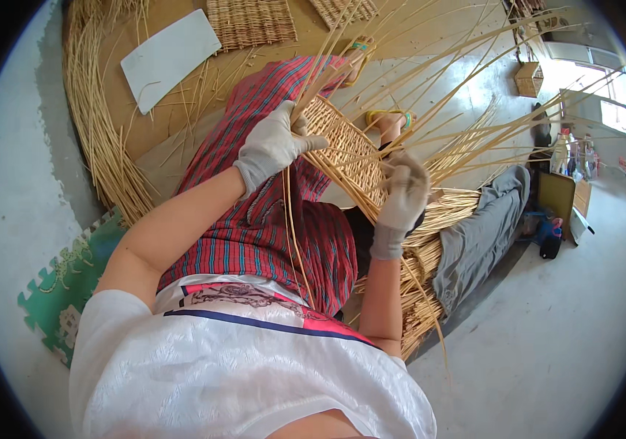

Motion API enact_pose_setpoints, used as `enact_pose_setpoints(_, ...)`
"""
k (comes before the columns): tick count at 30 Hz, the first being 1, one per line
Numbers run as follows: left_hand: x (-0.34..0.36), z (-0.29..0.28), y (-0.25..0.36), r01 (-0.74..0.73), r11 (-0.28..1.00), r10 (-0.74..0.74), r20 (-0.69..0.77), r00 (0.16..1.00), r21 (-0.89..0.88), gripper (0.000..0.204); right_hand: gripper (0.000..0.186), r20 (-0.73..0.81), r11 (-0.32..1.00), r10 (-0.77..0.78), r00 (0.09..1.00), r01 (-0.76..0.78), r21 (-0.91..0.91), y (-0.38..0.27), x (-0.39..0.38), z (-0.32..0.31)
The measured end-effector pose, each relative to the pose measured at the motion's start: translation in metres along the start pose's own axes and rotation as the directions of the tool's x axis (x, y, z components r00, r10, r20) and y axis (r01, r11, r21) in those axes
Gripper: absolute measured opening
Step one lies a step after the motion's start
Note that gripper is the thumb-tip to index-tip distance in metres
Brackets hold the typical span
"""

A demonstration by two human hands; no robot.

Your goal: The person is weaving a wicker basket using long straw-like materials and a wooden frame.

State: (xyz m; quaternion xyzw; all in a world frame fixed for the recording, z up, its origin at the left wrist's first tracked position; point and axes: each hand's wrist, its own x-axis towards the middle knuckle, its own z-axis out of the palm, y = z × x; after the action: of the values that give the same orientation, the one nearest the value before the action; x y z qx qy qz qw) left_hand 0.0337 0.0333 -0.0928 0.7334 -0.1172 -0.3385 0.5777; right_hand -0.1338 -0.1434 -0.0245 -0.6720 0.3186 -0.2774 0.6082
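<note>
A partly woven tan wicker panel (342, 135) with long loose strands fanning out rests tilted over my lap, on red plaid cloth (214, 234). My left hand (276, 146), in a pale work glove, grips the panel's upper left corner and the strands there, thumb lying along its edge. My right hand (404, 190), gloved too and slightly blurred, has its fingers closed at the panel's right end among the strands; exactly what they pinch is hard to make out. A few strands hang down across my lap.
Long reeds (100, 146) lie at left beside a white board (166, 58) and woven mats (247, 25). A green foam mat (64, 293) is at lower left. A reed bundle (422, 293) with grey cloth (481, 234) lies at right. Farther right are bottles (576, 154) and a basket (529, 79).
</note>
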Motion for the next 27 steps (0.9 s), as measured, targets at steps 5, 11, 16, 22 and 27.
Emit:
enact_pose_setpoints(5, -0.009, 0.002, 0.003, 0.044, 0.997, -0.039, -0.075, 0.996, 0.069, 0.054, 0.032, -0.15, 0.754, -0.519, 0.842, 0.368, -0.543, -0.084, 0.03, 0.045)
enact_pose_setpoints(11, -0.007, 0.0, 0.005, 0.051, 0.997, -0.047, -0.074, 0.996, 0.053, 0.052, 0.036, 0.09, 0.704, -0.388, 0.917, 0.358, -0.613, -0.056, 0.045, 0.063)
enact_pose_setpoints(16, -0.011, -0.003, 0.009, -0.014, 0.987, 0.025, -0.069, 0.997, 0.157, 0.051, 0.024, 0.347, 0.634, -0.116, 0.931, 0.338, -0.695, -0.019, 0.098, 0.133)
enact_pose_setpoints(22, -0.035, -0.01, 0.03, -0.106, 0.926, 0.156, -0.112, 0.981, 0.362, 0.055, 0.032, 0.336, 0.86, -0.012, 0.942, 0.181, -0.477, -0.024, 0.111, 0.111)
enact_pose_setpoints(27, -0.045, -0.009, 0.058, -0.713, 0.149, 0.702, 0.434, 0.565, 0.686, 0.05, 0.034, 0.334, 0.9, 0.117, 0.935, 0.043, -0.434, -0.03, 0.109, 0.107)
